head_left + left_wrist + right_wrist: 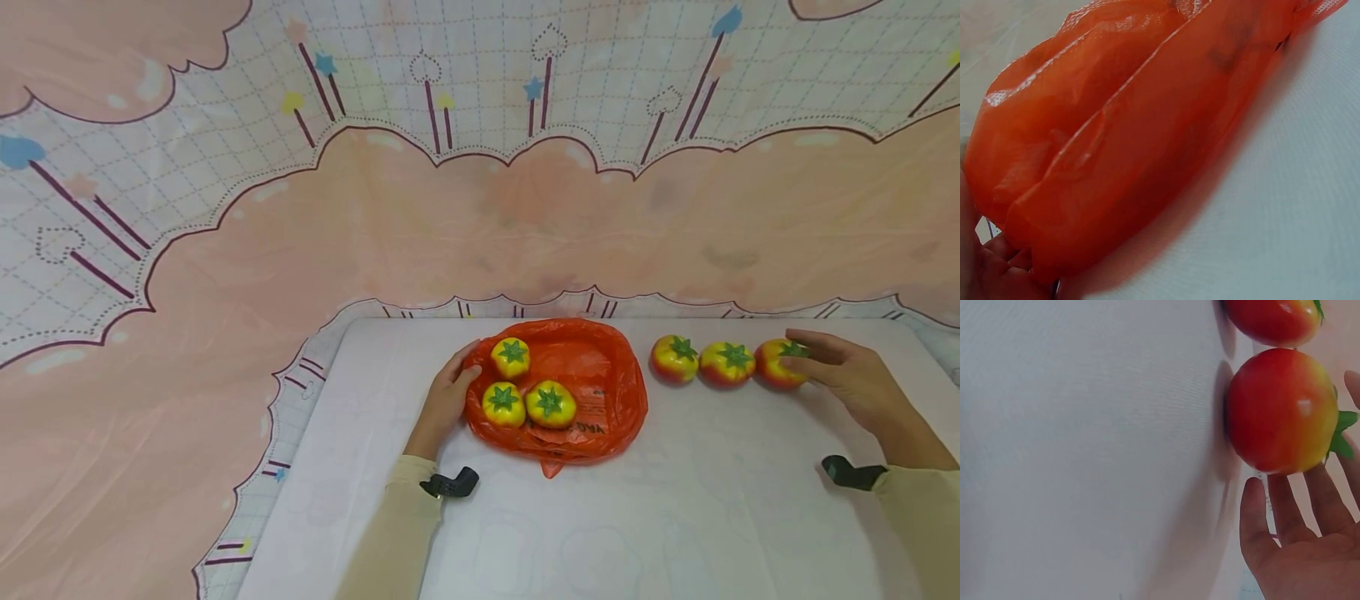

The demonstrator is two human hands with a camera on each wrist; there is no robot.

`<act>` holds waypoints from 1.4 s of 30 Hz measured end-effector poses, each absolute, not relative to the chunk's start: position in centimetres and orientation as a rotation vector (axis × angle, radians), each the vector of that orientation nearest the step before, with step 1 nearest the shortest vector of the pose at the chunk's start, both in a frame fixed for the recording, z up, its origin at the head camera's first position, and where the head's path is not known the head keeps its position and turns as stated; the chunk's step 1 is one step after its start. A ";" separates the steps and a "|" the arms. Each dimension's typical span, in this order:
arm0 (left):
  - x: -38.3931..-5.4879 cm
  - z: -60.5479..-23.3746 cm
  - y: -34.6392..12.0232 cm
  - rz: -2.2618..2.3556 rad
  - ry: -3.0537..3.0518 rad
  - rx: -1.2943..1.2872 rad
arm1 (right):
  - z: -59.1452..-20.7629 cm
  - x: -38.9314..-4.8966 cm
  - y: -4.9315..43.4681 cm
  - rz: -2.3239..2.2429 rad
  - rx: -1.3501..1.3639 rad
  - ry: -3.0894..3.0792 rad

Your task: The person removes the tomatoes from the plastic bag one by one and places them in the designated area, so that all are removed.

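A red plastic bag lies with its mouth spread wide, and three red-yellow tomatoes with green star-shaped tops sit inside, one of them a front tomato. My left hand grips the bag's left rim, thumb on the inner side; in the left wrist view the bag hides most of that hand. To the right, my right hand is at the rightmost tomato of a row of three. The right wrist view shows its fingers extended beside and behind that tomato, not curled round it.
Left of that tomato in the row are a middle tomato and another tomato, close together. Everything stands on a white table. A pink patterned cloth hangs behind the table's far edge.
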State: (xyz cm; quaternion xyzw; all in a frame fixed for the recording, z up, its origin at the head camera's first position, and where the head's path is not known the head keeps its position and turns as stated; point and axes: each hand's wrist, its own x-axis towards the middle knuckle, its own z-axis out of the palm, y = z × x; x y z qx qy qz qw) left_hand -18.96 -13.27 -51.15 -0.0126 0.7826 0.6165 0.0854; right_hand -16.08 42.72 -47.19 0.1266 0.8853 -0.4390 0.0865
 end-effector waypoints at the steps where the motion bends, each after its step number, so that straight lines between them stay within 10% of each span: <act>1: -18.9 -51.1 -13.3 1.836 2.335 -0.039 | -47.2 -16.1 42.7 -1.305 0.375 2.648; 42: -19.0 -51.5 -13.3 1.855 2.329 -0.022 | -41.6 -17.0 38.9 -1.223 0.157 2.800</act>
